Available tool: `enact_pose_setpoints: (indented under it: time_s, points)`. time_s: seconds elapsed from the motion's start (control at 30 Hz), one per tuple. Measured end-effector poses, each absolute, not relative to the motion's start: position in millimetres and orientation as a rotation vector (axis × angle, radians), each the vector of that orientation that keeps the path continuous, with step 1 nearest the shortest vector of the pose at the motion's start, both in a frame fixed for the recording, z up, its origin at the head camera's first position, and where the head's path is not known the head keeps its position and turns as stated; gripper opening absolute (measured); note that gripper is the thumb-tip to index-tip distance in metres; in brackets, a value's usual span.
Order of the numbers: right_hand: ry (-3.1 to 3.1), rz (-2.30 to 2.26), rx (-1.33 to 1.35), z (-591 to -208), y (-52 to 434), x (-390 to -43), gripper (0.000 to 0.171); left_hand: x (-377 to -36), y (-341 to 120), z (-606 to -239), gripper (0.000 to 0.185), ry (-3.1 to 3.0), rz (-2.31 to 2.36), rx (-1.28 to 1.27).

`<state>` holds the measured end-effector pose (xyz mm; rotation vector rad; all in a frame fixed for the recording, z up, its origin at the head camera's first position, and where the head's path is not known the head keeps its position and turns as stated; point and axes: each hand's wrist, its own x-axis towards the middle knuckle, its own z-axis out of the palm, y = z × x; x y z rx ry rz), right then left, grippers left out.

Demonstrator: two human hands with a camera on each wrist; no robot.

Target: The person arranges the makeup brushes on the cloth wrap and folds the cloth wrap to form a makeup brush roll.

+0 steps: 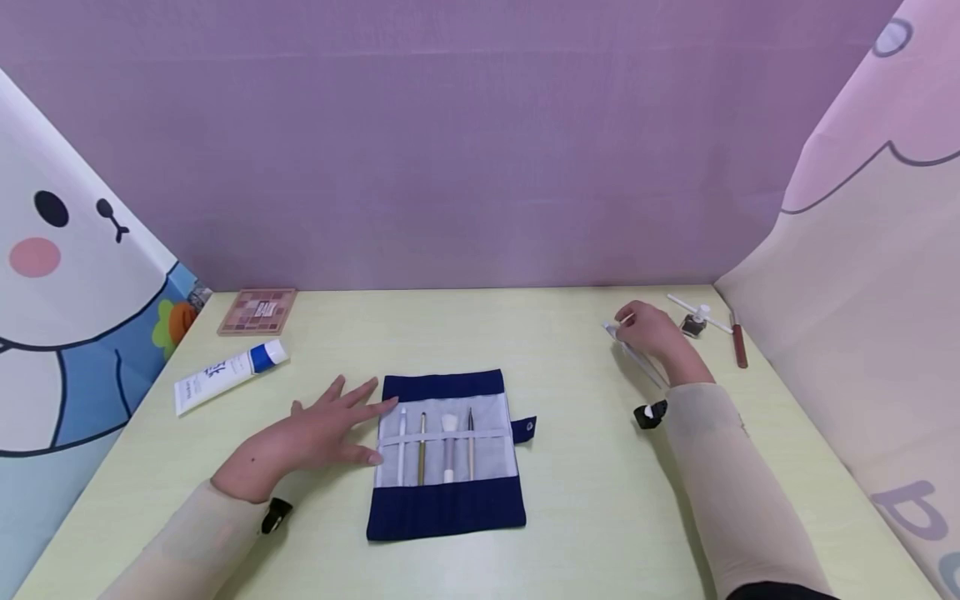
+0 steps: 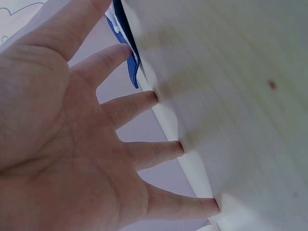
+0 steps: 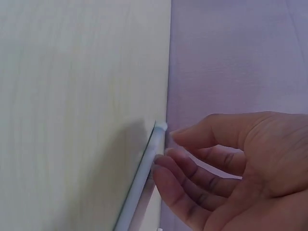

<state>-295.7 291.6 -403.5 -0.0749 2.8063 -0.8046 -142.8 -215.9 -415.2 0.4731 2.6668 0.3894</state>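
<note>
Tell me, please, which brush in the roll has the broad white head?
The third brush from the left: its fluffy white head is wide, while the other three are slim.

table (image 1: pixel 585 500): pale yellow-green, faint wood grain
brush roll (image 1: pixel 447 454): navy blue outside, light grey lining, pale band across
brushes (image 1: pixel 435 446): white, gold, grey and dark handles, one white tuft
tube (image 1: pixel 228 375): white with blue cap and dark lettering
palette (image 1: pixel 257 311): pinkish-brown grid of small squares
slim tool (image 1: pixel 637 357): pale blue-white
pencil (image 1: pixel 739 342): reddish brown
back wall (image 1: pixel 465 142): plain lilac
left screen (image 1: pixel 67 275): white cartoon face, pink cheek, blue below
sleeves (image 1: pixel 720 467): sheer beige
</note>
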Motion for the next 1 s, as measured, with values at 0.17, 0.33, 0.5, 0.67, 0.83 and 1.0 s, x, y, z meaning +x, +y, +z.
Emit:
enact_pose_setpoints:
  time_s: [0.17,0.33,0.5,0.67,0.83,1.0]
  points:
    - [2.77,-0.73,-0.097,-407,286,-296,0.042,-143,-217,-416,0.087,2.668,0.388,0.473]
    - [2.756,-0.693,-0.136,-411,281,-295,0.041,-143,-217,-418,0.087,2.673,0.385,0.475]
    - [2.747,-0.699,-0.134,-411,278,-294,0.04,-143,-217,-418,0.088,2.673,0.38,0.47]
    - [2.763,-0.676,-0.112,-410,279,-295,0.041,-144,-216,-417,0.088,2.676,0.367,0.477]
    - [2.772,-0.685,-0.093,-410,278,-296,0.043,-144,-216,-417,0.088,2.679,0.363,0.481]
    - [2.734,-0.785,-0.088,-409,276,-295,0.046,-144,-216,-419,0.088,2.676,0.371,0.477]
